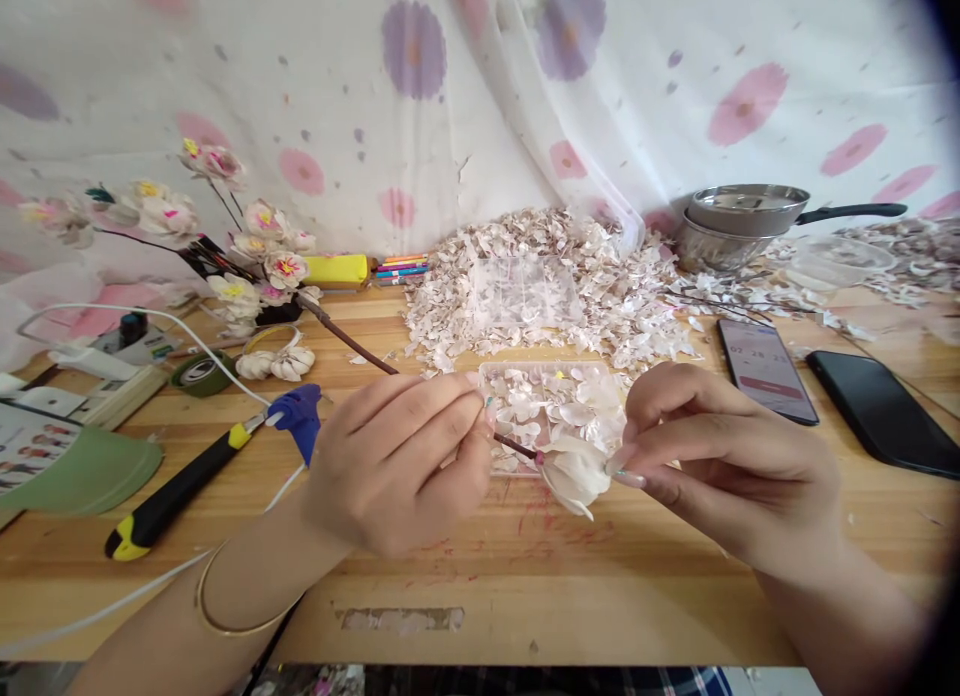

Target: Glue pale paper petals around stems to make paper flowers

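Observation:
A thin brown stem (352,344) runs down from the upper left into my left hand (416,456), whose fingers are closed round it. At the stem's lower right end sits a white flower head (577,473) with drooping petals, lying sideways above the wooden table. My right hand (727,456) pinches the flower's petal tips between thumb and fingertips. Behind the flower, a clear tray (486,378) holds loose white petals.
A large heap of pale petals (442,316) covers the back of the table (637,596). Finished flowers (285,266) and a black-yellow tool (180,491) lie left. Two phones, one black (885,411), and a pan (750,211) are right.

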Demonstrator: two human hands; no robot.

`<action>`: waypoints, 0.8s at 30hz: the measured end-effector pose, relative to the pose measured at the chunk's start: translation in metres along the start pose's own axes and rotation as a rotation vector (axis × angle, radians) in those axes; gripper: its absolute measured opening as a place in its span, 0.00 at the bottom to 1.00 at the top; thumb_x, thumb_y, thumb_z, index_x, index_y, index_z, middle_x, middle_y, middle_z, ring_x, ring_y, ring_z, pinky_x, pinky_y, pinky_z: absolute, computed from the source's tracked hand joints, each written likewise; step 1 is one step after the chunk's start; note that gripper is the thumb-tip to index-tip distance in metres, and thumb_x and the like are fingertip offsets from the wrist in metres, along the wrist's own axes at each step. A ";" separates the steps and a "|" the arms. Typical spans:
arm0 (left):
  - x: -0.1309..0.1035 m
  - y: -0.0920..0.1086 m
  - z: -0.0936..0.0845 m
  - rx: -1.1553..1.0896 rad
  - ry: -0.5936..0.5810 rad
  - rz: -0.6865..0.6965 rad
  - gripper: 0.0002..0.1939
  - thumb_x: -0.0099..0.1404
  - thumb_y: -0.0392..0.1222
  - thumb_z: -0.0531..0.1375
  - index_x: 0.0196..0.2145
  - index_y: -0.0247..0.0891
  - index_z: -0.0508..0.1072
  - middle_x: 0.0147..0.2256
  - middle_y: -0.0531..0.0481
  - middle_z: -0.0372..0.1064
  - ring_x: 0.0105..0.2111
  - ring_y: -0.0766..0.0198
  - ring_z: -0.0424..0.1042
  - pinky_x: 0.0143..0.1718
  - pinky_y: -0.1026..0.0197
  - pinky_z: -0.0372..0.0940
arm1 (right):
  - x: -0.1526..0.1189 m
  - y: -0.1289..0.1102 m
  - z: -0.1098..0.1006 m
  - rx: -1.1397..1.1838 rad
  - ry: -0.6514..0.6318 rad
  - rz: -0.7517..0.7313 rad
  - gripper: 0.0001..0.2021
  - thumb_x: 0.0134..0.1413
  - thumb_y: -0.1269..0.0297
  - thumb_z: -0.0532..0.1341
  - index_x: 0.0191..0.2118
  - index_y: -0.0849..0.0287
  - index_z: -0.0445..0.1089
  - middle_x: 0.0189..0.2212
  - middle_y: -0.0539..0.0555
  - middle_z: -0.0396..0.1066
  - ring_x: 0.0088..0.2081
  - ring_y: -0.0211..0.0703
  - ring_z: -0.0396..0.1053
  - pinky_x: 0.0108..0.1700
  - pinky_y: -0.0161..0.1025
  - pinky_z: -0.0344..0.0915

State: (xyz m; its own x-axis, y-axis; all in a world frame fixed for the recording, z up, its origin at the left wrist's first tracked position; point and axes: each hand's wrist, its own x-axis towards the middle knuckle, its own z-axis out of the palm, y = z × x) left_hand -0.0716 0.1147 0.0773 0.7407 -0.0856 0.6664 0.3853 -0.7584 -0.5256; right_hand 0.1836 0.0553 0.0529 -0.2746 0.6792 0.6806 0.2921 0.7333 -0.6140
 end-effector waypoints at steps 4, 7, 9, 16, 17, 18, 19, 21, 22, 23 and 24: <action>0.001 0.001 0.003 -0.026 0.019 -0.036 0.09 0.64 0.30 0.62 0.28 0.41 0.72 0.31 0.52 0.80 0.33 0.61 0.80 0.32 0.59 0.75 | -0.001 -0.001 0.000 0.017 -0.004 -0.009 0.13 0.54 0.77 0.65 0.42 0.51 0.76 0.33 0.52 0.69 0.35 0.41 0.67 0.37 0.40 0.67; -0.003 0.001 0.009 -0.086 0.031 -0.083 0.08 0.65 0.30 0.60 0.30 0.40 0.73 0.31 0.51 0.80 0.34 0.60 0.80 0.32 0.58 0.75 | -0.002 -0.001 0.001 0.035 0.015 0.005 0.16 0.52 0.79 0.65 0.43 0.50 0.75 0.35 0.52 0.69 0.36 0.42 0.67 0.37 0.41 0.67; -0.006 0.002 0.012 -0.186 0.035 -0.171 0.06 0.64 0.30 0.61 0.34 0.40 0.73 0.31 0.49 0.80 0.35 0.58 0.79 0.34 0.55 0.75 | -0.003 -0.001 0.001 0.050 0.049 0.008 0.19 0.51 0.80 0.65 0.45 0.50 0.74 0.35 0.52 0.68 0.37 0.43 0.67 0.38 0.42 0.67; -0.006 0.008 0.020 -0.846 0.150 -0.548 0.05 0.67 0.32 0.59 0.37 0.42 0.71 0.29 0.49 0.77 0.35 0.59 0.77 0.36 0.53 0.74 | -0.002 0.003 0.000 0.181 0.165 0.057 0.16 0.54 0.76 0.64 0.46 0.49 0.74 0.35 0.53 0.67 0.39 0.44 0.65 0.40 0.42 0.66; -0.006 0.010 0.021 -0.923 0.172 -0.575 0.04 0.68 0.34 0.59 0.36 0.41 0.71 0.29 0.49 0.76 0.34 0.59 0.77 0.35 0.54 0.74 | -0.002 0.005 0.001 0.206 0.164 0.072 0.15 0.56 0.75 0.63 0.46 0.49 0.74 0.35 0.53 0.67 0.39 0.44 0.65 0.40 0.41 0.66; -0.006 0.013 0.023 -0.996 0.187 -0.599 0.04 0.68 0.36 0.59 0.34 0.41 0.71 0.28 0.49 0.76 0.34 0.59 0.77 0.34 0.54 0.74 | -0.003 0.006 0.002 0.233 0.159 0.086 0.14 0.57 0.74 0.63 0.46 0.50 0.74 0.36 0.54 0.67 0.40 0.44 0.65 0.40 0.40 0.66; -0.007 0.015 0.026 -1.061 0.199 -0.625 0.05 0.68 0.38 0.59 0.33 0.41 0.71 0.28 0.49 0.75 0.34 0.59 0.77 0.33 0.55 0.73 | -0.004 0.007 0.003 0.259 0.148 0.101 0.13 0.58 0.72 0.62 0.46 0.50 0.73 0.36 0.54 0.67 0.41 0.44 0.65 0.40 0.40 0.67; -0.008 0.019 0.031 -1.174 0.210 -0.657 0.07 0.67 0.43 0.60 0.31 0.41 0.71 0.27 0.50 0.75 0.33 0.59 0.77 0.32 0.56 0.73 | -0.006 0.009 0.005 0.305 0.108 0.140 0.12 0.60 0.70 0.61 0.48 0.52 0.73 0.39 0.55 0.67 0.42 0.43 0.65 0.41 0.39 0.66; -0.009 0.020 0.033 -1.213 0.207 -0.660 0.08 0.66 0.45 0.61 0.30 0.41 0.71 0.27 0.50 0.75 0.33 0.59 0.76 0.33 0.56 0.73 | -0.007 0.009 0.006 0.327 0.074 0.164 0.12 0.61 0.69 0.61 0.49 0.52 0.72 0.42 0.55 0.67 0.43 0.43 0.65 0.42 0.38 0.66; -0.009 0.022 0.035 -1.239 0.199 -0.648 0.09 0.66 0.46 0.61 0.30 0.41 0.71 0.27 0.50 0.75 0.33 0.59 0.76 0.33 0.56 0.73 | -0.008 0.008 0.006 0.351 0.035 0.194 0.13 0.62 0.68 0.60 0.52 0.52 0.71 0.45 0.55 0.68 0.45 0.43 0.65 0.44 0.37 0.66; -0.010 0.023 0.037 -1.253 0.195 -0.629 0.09 0.65 0.46 0.62 0.29 0.40 0.71 0.27 0.49 0.75 0.33 0.59 0.76 0.34 0.56 0.72 | -0.009 0.007 0.007 0.381 -0.011 0.234 0.15 0.63 0.66 0.60 0.54 0.51 0.70 0.49 0.55 0.68 0.47 0.43 0.66 0.46 0.37 0.66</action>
State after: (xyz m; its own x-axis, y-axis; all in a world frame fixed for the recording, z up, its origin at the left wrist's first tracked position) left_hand -0.0497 0.1220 0.0396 0.5047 0.4682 0.7253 -0.1953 -0.7565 0.6242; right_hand 0.1817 0.0546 0.0397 -0.2513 0.8272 0.5026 -0.0100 0.5170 -0.8559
